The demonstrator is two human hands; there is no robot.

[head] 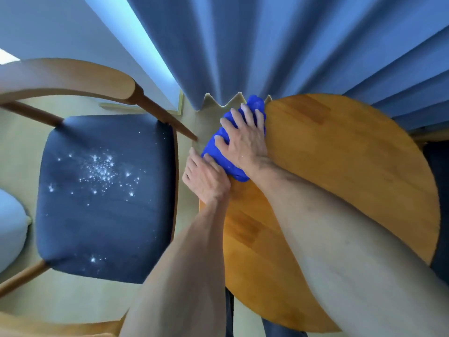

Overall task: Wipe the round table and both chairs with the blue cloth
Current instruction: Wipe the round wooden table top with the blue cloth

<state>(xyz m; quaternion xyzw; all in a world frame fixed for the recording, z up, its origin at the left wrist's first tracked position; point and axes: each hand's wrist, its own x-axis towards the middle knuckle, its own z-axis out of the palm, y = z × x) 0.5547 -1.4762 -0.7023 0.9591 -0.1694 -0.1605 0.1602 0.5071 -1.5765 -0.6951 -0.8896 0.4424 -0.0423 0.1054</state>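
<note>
far left: a pale rounded cushion [11,229], cut by the frame edge. next to it a wooden chair [73,76] with curved backrest and dark blue seat [107,198]; white crumbs or powder [102,171] scattered over the seat, most in the middle, a few near the front edge. pale floor [73,302] under the chair.

between chair and bench: left hand [205,177], at the left rim of the bench, fingers [194,164] a little bent and close together, tips touching the lower edge of the blue cloth [220,152]; cannot tell whether pinching the cloth or only cupped beside it.

blue cloth bunched up, lying on the left rim of the round wooden bench [340,166] and hanging partly over the edge. right hand [245,139] flat on top of the cloth, fingers [246,113] spread and straight, pressing it down; right forearm lying diagonal across the bench top.

behind, blue curtain [243,45] in long folds, hem just above the floor near the cloth. far right, behind the bench rim, a dark part of a second chair [437,166], mostly hidden.
</note>
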